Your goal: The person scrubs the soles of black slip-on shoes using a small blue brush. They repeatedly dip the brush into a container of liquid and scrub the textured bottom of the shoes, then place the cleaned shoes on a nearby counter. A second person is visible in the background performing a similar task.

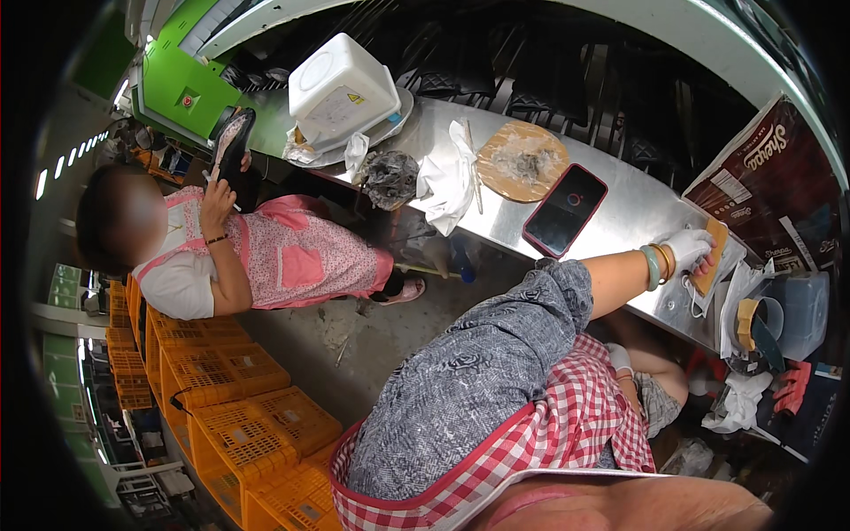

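One half-curled hand (691, 251) touching board (718, 237)

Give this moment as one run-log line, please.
Gloved hand: on tan block | other gloved hand: beside checked apron | metal table: red-rimmed phone, round wooden board | co-worker: holding dark shoe

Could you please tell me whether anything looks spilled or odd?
The round wooden board on the metal table has whitish, dark-centred residue across its middle, so it looks soiled; the cause isn't clear.
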The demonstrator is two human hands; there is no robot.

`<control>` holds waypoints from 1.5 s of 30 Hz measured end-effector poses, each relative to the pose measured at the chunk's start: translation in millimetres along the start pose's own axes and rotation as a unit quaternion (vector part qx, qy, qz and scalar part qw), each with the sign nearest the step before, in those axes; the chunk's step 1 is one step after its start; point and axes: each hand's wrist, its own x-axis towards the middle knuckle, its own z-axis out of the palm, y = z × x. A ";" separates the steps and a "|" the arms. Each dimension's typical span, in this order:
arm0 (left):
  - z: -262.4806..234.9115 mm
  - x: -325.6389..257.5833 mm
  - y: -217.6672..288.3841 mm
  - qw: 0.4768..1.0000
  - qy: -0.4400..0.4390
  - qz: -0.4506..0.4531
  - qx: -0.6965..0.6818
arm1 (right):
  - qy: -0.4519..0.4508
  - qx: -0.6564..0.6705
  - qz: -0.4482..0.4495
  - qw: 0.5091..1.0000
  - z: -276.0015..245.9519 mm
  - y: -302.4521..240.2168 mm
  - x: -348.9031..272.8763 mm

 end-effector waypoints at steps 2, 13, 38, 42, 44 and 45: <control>-2.5 0.8 -0.9 1.000 0.003 0.000 0.003 | -0.001 -0.009 0.004 1.000 -4.8 -13.6 -5.5; -2.3 1.3 -1.5 1.000 0.004 0.001 0.000 | 0.002 -0.031 0.010 0.999 -9.8 -22.8 -12.3; 2.2 -12.1 12.5 0.999 -0.006 -0.011 0.051 | 0.024 -0.023 -0.009 0.999 -6.8 -18.5 -10.2; -1.8 -14.1 13.8 0.999 -0.001 -0.008 0.047 | 0.031 -0.048 -0.011 0.998 -14.1 -37.5 -18.6; 5.0 -15.0 15.1 0.999 -0.006 -0.014 0.044 | 0.023 -0.017 -0.001 1.000 -6.2 -10.8 -8.7; 6.3 -15.1 14.9 0.999 -0.007 -0.017 0.044 | 0.021 -0.006 0.001 1.000 -1.9 -0.8 -3.7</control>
